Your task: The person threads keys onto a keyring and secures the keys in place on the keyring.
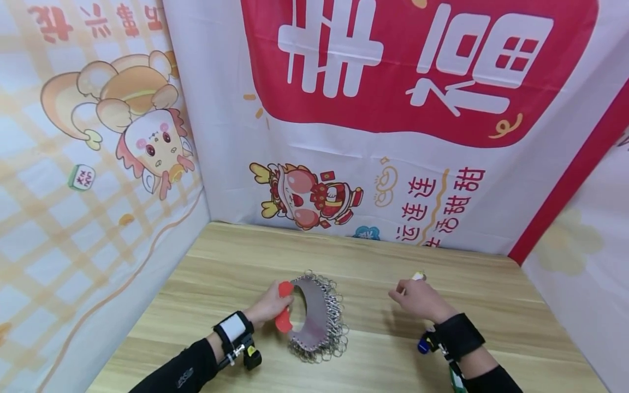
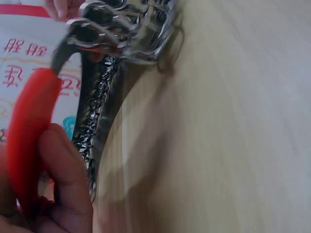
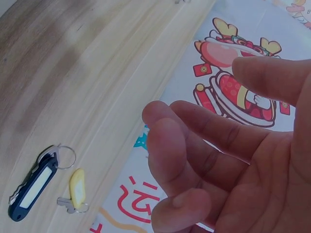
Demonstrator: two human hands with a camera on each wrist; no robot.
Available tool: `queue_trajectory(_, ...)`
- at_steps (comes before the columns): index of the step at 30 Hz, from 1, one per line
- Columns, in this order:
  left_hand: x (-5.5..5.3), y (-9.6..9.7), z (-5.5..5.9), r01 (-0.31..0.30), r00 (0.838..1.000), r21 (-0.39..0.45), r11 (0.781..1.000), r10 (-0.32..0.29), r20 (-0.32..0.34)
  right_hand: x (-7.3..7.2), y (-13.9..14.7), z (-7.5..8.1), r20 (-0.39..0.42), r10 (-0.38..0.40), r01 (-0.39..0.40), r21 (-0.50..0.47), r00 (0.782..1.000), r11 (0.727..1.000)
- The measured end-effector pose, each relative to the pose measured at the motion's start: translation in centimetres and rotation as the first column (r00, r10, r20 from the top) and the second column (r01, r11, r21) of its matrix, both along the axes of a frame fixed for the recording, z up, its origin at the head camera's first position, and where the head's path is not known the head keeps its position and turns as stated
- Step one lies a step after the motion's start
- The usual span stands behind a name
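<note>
My left hand grips the red handle of a crescent-shaped metal plate. Many small wire rings hang along the plate's curved outer edge. In the left wrist view, the thumb lies against the handle, and the plate tilts over the wooden table. Farther right, my right hand hovers over the table with loosely bent fingers and nothing in them. The right wrist view shows a key with a yellow tag and a key with a dark tag lying beyond the fingertips.
A wooden table spans the work area, with printed cloth behind it and along the sides. By the right wrist is a small blue thing. Something green shows partly under the right forearm.
</note>
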State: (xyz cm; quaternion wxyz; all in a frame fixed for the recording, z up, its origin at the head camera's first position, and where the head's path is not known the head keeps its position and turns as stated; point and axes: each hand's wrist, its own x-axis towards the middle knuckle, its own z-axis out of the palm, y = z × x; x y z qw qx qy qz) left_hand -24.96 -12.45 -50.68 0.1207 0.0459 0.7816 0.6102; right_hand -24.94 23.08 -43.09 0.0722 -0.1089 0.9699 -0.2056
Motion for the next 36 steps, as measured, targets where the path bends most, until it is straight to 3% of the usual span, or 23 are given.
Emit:
queue_trajectory(4,-0.5,-1.2,-0.1,0.024,0.999,-0.040,0.999,-0.026,-0.034,-0.2,0.3,0.1,0.006,-0.024,0.024,-0.001,1.000,1.000)
queue_trajectory(10,-0.9,-3.0,-0.1,0.107,0.994,-0.076,0.991,-0.107,-0.006,-0.4,0.6,0.0,0.002,-0.007,0.007,0.003,1.000,1.000)
queue_trajectory(18,-0.7,-5.2,-0.3,0.112,0.992,-0.135,0.984,-0.120,-0.050,-0.4,1.1,-0.3,0.000,-0.006,0.006,-0.004,1.000,1.000)
queue_trajectory(25,-0.8,-5.3,0.1,0.130,0.991,-0.153,0.980,-0.126,0.032,-0.3,1.5,-0.5,0.009,-0.022,0.022,-0.027,1.000,0.999)
queue_trajectory(29,-1.0,-5.5,0.7,0.097,0.995,-0.307,0.947,-0.089,0.040,-0.2,1.9,-0.8,0.018,-0.022,0.023,-0.022,1.000,1.000)
queue_trajectory(32,-1.4,-5.8,1.8,0.053,0.998,-0.436,0.898,-0.063,-0.008,-0.2,2.1,-1.3,0.035,-0.022,0.022,-0.013,0.999,1.000)
queue_trajectory(36,-2.2,-5.5,3.7,0.018,0.997,-0.522,0.853,-0.056,-0.057,-0.5,2.4,-1.9,0.071,-0.022,0.022,0.003,0.997,1.000)
